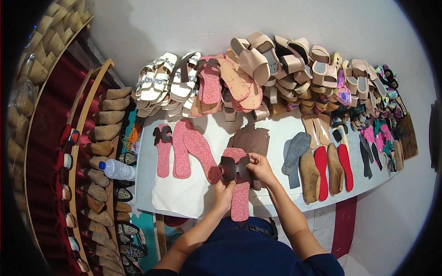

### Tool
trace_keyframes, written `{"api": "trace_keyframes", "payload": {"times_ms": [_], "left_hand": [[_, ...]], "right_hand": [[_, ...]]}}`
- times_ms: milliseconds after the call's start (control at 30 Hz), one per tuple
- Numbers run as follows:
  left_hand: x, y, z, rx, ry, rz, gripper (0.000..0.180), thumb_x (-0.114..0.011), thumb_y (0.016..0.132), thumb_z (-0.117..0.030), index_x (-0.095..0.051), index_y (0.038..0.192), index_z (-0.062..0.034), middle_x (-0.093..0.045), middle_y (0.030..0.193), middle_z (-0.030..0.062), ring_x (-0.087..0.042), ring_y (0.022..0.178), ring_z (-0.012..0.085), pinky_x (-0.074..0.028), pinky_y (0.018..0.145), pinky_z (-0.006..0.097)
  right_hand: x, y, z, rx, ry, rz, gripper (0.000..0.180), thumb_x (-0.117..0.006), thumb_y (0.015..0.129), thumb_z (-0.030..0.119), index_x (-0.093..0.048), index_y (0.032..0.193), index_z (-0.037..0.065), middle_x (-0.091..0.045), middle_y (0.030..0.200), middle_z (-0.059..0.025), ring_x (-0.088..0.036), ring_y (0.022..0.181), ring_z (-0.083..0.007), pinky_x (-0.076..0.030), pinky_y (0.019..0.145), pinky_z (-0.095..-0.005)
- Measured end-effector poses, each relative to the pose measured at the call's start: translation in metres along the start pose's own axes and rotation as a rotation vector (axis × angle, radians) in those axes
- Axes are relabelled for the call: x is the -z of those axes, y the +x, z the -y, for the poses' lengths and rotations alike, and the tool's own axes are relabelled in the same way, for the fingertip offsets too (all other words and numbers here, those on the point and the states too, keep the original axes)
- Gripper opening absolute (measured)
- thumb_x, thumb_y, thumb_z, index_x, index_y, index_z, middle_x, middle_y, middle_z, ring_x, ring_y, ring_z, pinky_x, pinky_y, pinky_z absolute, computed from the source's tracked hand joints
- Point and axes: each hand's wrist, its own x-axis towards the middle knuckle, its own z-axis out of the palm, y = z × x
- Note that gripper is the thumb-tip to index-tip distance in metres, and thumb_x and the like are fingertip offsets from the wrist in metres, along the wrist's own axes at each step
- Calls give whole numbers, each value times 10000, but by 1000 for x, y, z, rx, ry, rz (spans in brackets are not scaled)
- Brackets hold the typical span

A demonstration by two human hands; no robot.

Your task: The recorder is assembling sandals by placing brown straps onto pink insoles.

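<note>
Both hands, left hand (224, 192) and right hand (260, 168), pinch a dark brown cut-out leather strap (234, 169) over a pink speckled flat insole (239, 188).

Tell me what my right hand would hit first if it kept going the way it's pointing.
Probably the brown strap piece that the right hand already touches; past it, the pink insoles lie to the left.

The dark strap (234, 168) and left hand (224, 192) cover the middle of the pink insole (240, 195). Sandals (276, 64) piled along the worktop's (184, 193) far edge hide one another.
</note>
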Motion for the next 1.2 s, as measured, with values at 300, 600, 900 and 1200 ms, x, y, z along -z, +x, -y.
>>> {"api": "trace_keyframes", "payload": {"times_ms": [300, 600, 900, 1200], "left_hand": [[-1, -2, 0, 40, -41, -5, 159, -488, 779, 40, -497, 927, -16, -522, 894, 16, -482, 814, 81, -374, 754, 227], [-3, -2, -8, 16, -58, 52, 180, -516, 797, -14, -493, 976, -17, -531, 919, 11, -484, 833, 70, -382, 745, 212], [4, 1, -8, -6, -103, 16, 183, -516, 797, -22, -494, 979, -21, -534, 930, 20, -490, 841, 77, -381, 759, 223], [-3, 3, -12, 28, -129, 3, 222, -520, 776, 9, -466, 988, -32, -515, 925, 24, -473, 851, 83, -358, 791, 238]], "right_hand": [[-7, -11, 2, 7, 87, -134, 299, -423, 657, -112, -540, 923, -42, -596, 811, -41, -547, 665, -73, -429, 592, -174], [4, -9, 1, -8, -36, -27, 250, -474, 746, -29, -504, 994, -36, -589, 857, -57, -549, 736, -80, -436, 658, -191], [17, -38, 8, 224, -1005, -190, 484, -536, 716, 240, -433, 1113, -17, -504, 1002, -182, -493, 914, -322, -372, 830, -363], [1, -51, 7, 298, -1268, -193, 437, -580, 679, 195, -505, 1053, -18, -525, 928, -161, -508, 884, -301, -436, 723, -339]]}}
